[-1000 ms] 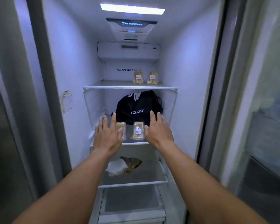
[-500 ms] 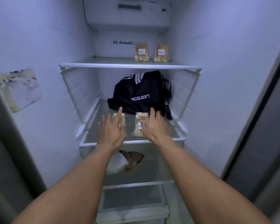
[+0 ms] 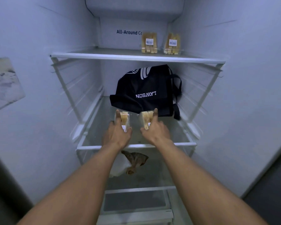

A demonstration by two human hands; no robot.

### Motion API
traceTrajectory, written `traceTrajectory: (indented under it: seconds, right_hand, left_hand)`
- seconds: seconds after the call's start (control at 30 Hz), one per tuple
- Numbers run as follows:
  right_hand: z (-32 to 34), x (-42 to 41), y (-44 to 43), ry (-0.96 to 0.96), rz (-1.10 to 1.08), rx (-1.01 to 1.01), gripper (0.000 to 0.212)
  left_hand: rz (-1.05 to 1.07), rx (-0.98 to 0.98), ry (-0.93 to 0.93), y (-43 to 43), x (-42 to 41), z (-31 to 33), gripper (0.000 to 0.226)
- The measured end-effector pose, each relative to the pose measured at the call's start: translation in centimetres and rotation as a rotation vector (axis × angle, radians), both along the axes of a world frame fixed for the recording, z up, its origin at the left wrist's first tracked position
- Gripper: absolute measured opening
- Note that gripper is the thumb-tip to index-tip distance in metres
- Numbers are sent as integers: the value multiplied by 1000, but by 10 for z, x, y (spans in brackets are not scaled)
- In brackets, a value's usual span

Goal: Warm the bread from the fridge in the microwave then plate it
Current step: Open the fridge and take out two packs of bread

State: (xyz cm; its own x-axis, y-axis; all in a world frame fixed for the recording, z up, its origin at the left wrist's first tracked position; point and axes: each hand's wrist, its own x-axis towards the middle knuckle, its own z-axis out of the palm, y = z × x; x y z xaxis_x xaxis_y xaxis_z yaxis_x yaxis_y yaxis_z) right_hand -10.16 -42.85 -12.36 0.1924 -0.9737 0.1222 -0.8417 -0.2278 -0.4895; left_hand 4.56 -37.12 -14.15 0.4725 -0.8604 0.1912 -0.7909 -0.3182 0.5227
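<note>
The person's left hand and right hand were bare. The left forearm and right forearm were uncovered along all their visible length, with faint tendon ridges showing on the backs of both hands.

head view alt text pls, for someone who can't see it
Inside an open fridge, the left hand holds the left bread pack and the right hand the right bread pack, on the middle shelf in front of a black bag. Two more packs stand on the upper shelf; a crumpled white and brown item lies on the shelf below.
</note>
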Motion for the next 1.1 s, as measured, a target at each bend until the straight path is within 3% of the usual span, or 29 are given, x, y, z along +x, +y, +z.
traceTrajectory:
  seconds: [0.17, 0.3, 0.5, 0.7, 1.1]
  right_hand:
    - [-7, -1, -4, 53, -52, -10, 105]
    - [-8, -3, -7, 12, -60, -7, 89]
    - [-5, -7, -6, 41, 46, 5, 120]
    - [5, -9, -9, 81, 71, 34, 113]
    - [23, -17, 21, 6, 20, -46, 111]
  left_hand:
    - [86, 4, 6, -4, -7, -1, 99]
    - [135, -17, 73, -5, -10, 1, 110]
    - [60, -14, -37, -6, -9, 2, 109]
    - [22, 82, -60, -10, -7, 10, 114]
    - [96, -12, 23, 15, -17, 30, 109]
